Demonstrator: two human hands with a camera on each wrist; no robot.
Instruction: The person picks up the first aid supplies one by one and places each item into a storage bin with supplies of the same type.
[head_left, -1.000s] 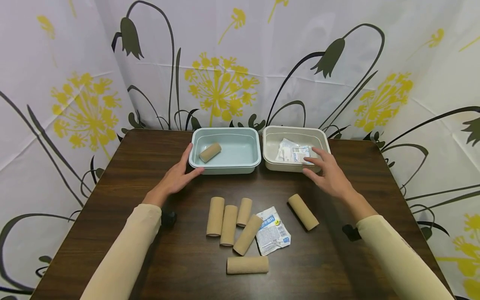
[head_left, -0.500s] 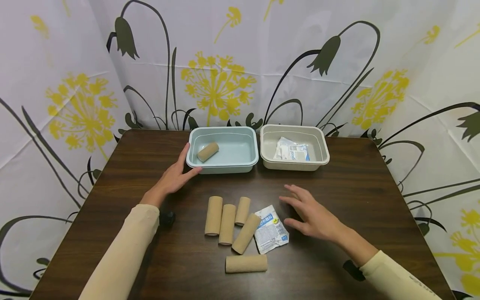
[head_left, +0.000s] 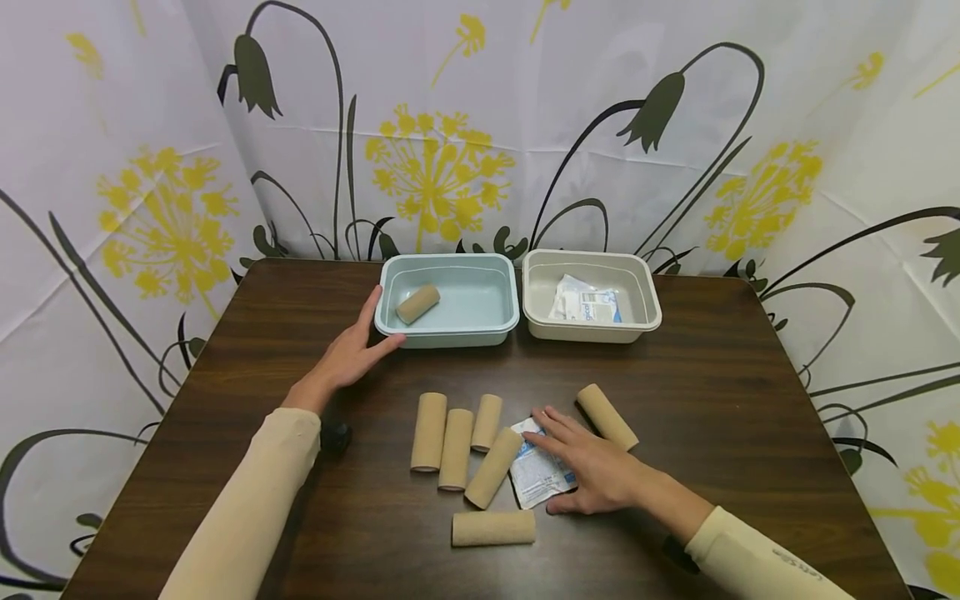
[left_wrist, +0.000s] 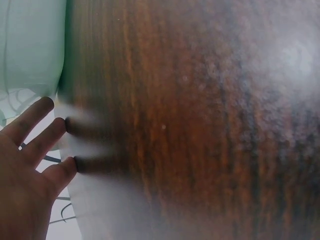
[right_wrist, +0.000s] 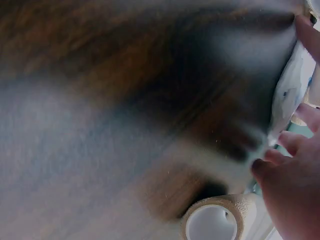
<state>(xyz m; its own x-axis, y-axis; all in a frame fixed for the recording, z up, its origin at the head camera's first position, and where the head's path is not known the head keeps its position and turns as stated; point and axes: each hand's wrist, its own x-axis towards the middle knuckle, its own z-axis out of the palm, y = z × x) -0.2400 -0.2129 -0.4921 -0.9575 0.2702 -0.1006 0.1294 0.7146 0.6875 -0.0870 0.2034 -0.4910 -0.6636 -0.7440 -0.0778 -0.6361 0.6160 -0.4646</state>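
Observation:
My left hand (head_left: 347, 353) rests against the left front corner of the light blue tub (head_left: 450, 340), fingers spread and thumb along its rim. One cardboard tube (head_left: 417, 305) lies in that tub. Over a flat white-and-blue gauze packet (head_left: 537, 481) my right hand (head_left: 596, 471) is spread, fingertips at its upper part and thumb by its lower right edge. In the right wrist view the packet (right_wrist: 289, 92) shows between thumb and fingers. Beside the right hand lies a cardboard tube (head_left: 606, 417), its hollow end (right_wrist: 187, 227) seen in the right wrist view.
A beige tub (head_left: 592, 332) with white-and-blue packets (head_left: 585, 302) stands right of the blue one. Several cardboard tubes (head_left: 429, 433) lie left of the gauze packet, and another tube (head_left: 493, 528) lies crosswise nearer me. A flower-print curtain (head_left: 450, 125) hangs behind the brown table (head_left: 360, 500).
My right hand has come from the beige tub's front right corner down and left over the table to the gauze packet. The left hand has stayed at the blue tub.

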